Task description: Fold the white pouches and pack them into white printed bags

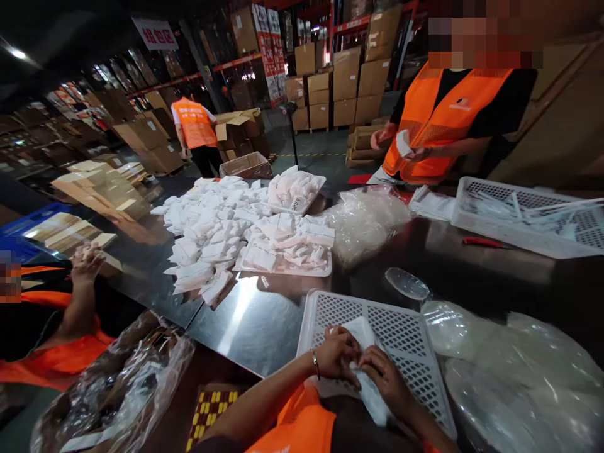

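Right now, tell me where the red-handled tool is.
In the head view, the red tool lies on the dark table at right, just below the white basket.

Sign (155,34), hung above the far side of the bench (245,333), toward its left corner: red characters "组包区", legible. Red-and-white banners (268,53) on the racking beyond the far edge: print too small to read with certainty. Orange vest (194,123), beyond the far edge: white characters on back, illegible. White packets (293,189), near the far edge: black lettering, partly hidden, not fully legible.

A warehouse: tall racks (330,28) hold stacked cardboard boxes (345,72) behind steel worktables (245,327).
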`<state>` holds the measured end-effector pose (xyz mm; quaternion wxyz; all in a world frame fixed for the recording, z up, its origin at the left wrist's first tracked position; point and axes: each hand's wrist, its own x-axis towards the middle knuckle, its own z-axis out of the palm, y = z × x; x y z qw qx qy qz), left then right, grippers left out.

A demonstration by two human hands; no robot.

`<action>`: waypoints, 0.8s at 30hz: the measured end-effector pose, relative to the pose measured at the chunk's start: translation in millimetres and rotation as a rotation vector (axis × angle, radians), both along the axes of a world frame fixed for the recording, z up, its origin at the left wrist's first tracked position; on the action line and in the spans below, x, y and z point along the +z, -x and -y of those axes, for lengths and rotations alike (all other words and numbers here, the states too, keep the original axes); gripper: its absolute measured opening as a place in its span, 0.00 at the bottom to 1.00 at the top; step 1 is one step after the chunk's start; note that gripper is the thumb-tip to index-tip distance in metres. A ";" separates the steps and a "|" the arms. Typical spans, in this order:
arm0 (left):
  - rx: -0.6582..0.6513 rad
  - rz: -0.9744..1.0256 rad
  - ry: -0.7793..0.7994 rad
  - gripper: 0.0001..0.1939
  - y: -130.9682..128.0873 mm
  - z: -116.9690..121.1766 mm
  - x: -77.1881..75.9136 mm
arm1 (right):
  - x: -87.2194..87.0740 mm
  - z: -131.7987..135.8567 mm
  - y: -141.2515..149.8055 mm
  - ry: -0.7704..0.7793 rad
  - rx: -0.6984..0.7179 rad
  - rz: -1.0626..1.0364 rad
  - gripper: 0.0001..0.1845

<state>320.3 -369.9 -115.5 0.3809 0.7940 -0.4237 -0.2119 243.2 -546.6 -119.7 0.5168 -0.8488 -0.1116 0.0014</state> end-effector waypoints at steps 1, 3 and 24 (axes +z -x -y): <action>0.016 -0.013 0.025 0.27 -1.0 -0.7 -2.8 | -1.0 -0.6 0.9 0.041 -0.020 0.025 0.16; 0.043 -0.026 0.071 0.27 -2.8 -2.6 -9.0 | -3.7 -2.4 2.5 0.118 -0.082 0.102 0.14; -0.101 -0.050 0.071 0.25 -22.7 -1.7 -18.5 | -3.5 4.8 -34.2 0.244 0.306 -0.190 0.21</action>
